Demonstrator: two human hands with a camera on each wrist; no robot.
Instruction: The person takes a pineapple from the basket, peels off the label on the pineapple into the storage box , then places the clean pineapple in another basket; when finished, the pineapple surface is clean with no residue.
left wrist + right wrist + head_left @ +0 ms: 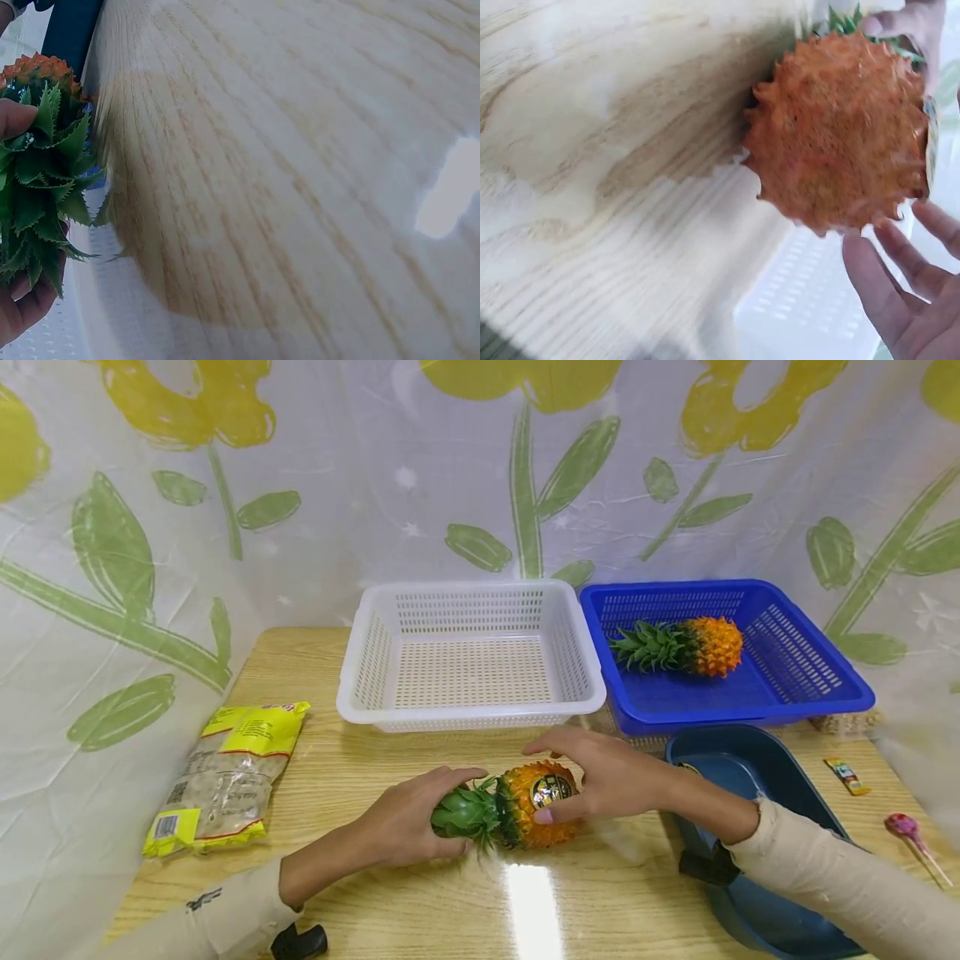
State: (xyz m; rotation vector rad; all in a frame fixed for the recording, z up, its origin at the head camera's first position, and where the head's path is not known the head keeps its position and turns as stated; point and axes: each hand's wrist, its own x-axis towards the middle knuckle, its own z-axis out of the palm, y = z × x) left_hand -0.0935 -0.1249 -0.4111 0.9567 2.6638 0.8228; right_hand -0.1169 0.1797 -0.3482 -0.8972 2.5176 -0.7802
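A pineapple [522, 789] with a dark gold label lies on the wooden table, leaves to the left, orange body to the right. My left hand [405, 818] grips its green crown; in the left wrist view a thumb and fingers lie on either side of the leaves [45, 180]. Over the body, my right hand [611, 777] is spread, thumb near the label. From the right wrist, the fruit's spiky base [836, 139] faces the camera, and the right fingertips [859, 251] reach its edge; whether all touch I cannot tell.
Behind the hands stands a white basket [472, 717]. Right of it, a blue basket [795, 706] holds another pineapple [716, 646]. A dark teal basin [720, 735] sits under the right forearm. A yellow-clear packet [232, 772] lies left; a small sachet [847, 775] and lollipop [903, 827] lie right.
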